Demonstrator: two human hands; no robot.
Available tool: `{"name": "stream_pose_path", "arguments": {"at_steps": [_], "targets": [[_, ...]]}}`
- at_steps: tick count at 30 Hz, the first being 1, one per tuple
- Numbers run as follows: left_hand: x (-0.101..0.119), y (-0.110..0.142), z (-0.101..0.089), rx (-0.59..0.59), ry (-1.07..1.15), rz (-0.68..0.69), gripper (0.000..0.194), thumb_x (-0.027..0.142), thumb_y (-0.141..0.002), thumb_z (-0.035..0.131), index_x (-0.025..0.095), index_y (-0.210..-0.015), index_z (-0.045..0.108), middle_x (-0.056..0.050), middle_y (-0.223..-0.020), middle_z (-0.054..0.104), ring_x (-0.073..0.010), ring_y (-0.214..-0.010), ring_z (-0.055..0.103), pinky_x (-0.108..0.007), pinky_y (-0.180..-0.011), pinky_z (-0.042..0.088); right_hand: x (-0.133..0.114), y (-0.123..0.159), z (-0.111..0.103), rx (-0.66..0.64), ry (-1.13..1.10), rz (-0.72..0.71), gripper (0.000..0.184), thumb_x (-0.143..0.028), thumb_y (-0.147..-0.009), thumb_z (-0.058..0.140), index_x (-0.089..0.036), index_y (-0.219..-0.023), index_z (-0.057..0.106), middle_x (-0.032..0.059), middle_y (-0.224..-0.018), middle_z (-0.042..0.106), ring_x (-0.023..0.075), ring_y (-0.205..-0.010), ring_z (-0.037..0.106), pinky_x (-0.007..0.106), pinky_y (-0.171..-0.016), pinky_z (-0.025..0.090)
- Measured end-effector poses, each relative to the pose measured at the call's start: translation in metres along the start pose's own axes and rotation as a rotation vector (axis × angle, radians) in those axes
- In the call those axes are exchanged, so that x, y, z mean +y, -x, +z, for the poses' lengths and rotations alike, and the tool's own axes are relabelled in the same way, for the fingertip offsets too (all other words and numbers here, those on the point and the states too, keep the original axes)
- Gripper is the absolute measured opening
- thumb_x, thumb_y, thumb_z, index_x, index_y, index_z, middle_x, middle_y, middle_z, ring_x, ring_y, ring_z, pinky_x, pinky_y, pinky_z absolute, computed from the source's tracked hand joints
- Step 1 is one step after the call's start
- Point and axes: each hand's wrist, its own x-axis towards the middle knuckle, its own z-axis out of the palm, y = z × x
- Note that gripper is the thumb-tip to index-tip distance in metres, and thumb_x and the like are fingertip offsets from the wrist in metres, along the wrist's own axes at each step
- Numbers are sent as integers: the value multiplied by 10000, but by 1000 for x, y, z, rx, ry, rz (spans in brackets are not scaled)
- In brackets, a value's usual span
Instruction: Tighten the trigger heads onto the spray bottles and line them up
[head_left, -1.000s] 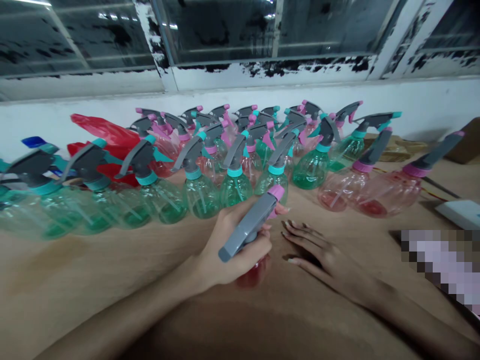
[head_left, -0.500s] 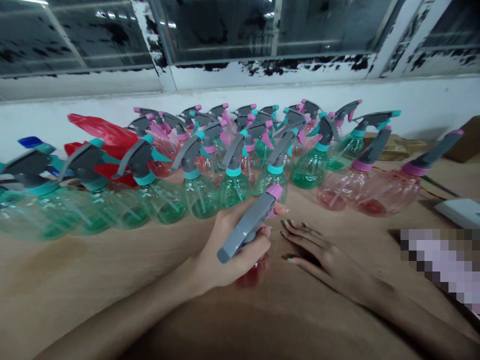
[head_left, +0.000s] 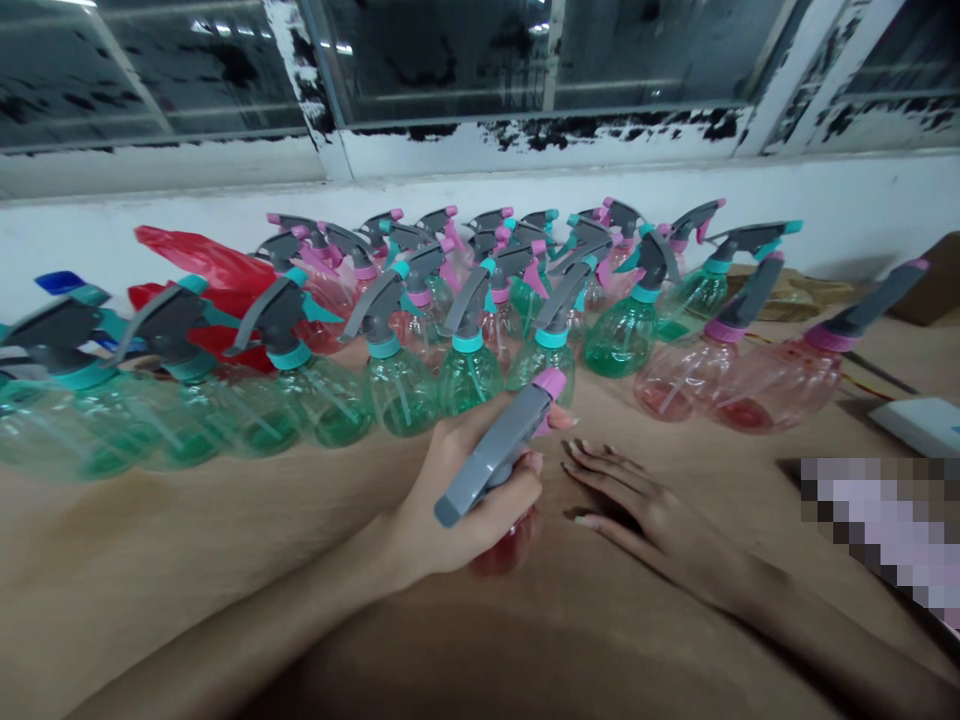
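Observation:
My left hand (head_left: 465,490) is wrapped round the neck of a spray bottle (head_left: 504,545) with a grey sprayer head, a pink nozzle and a reddish see-through body. Its nozzle points away and to the right; my fingers hide the collar and most of the trigger. My right hand (head_left: 637,505) rests palm down on the wooden table (head_left: 300,590), fingers spread, just right of that bottle and holding nothing. Straight ahead of my left hand stands a green spray bottle (head_left: 541,368) with a turquoise collar.
Several green spray bottles (head_left: 270,415) line the left and middle, with more pink and green ones behind. Two pink bottles (head_left: 780,390) stand at right. A red plastic bag (head_left: 217,270) lies back left; a white box (head_left: 926,420) sits at the right edge, below a window wall.

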Motion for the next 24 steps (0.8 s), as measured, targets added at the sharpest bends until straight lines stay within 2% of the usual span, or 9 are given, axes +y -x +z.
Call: {"name": "stream_pose_path", "arguments": {"at_steps": [6, 12, 16, 21, 24], "targets": [[1, 0, -1, -21, -38, -38, 193, 138, -738, 476, 228, -881, 571, 6, -766, 633, -122, -534, 577, -248, -566, 510, 1, 1, 0, 3, -21, 0, 513, -374, -865, 508, -250, -1347, 385, 56, -1370, 461, 232, -1281, 373, 481, -1043, 348], [-1, 0, 0, 3, -33, 3, 176, 136, -750, 487, 231, -867, 578, 3, -779, 642, -133, -574, 604, -249, -577, 520, 0, 0, 0, 1, -17, -1, 527, -368, -871, 497, -260, -1366, 351, 54, -1373, 455, 232, -1283, 370, 485, -1046, 341], [-2, 1, 1, 1, 8, -26, 319, 56, -685, 496, 229, -933, 598, 15, -787, 647, -131, -614, 625, -236, -597, 518, 1, 1, 0, -17, 8, -2, 534, -380, -868, 504, -236, -1361, 358, 64, -1381, 444, 229, -1281, 372, 483, -1048, 341], [0, 2, 1, -35, 53, -85, 439, -7, -664, 477, 252, -1003, 582, 28, -951, 669, -109, -700, 642, -202, -652, 516, 2, 1, 1, -10, -20, -5, 538, -373, -865, 510, -257, -1365, 348, 55, -1381, 445, 233, -1277, 380, 489, -1045, 344], [1, 2, 0, -39, 43, -88, 413, 14, -673, 465, 245, -994, 582, 24, -830, 665, -134, -701, 642, -241, -675, 522, 1, 0, 0, -20, -13, 2, 518, -372, -869, 504, -243, -1353, 372, 58, -1380, 447, 230, -1280, 375, 484, -1049, 340]]}}
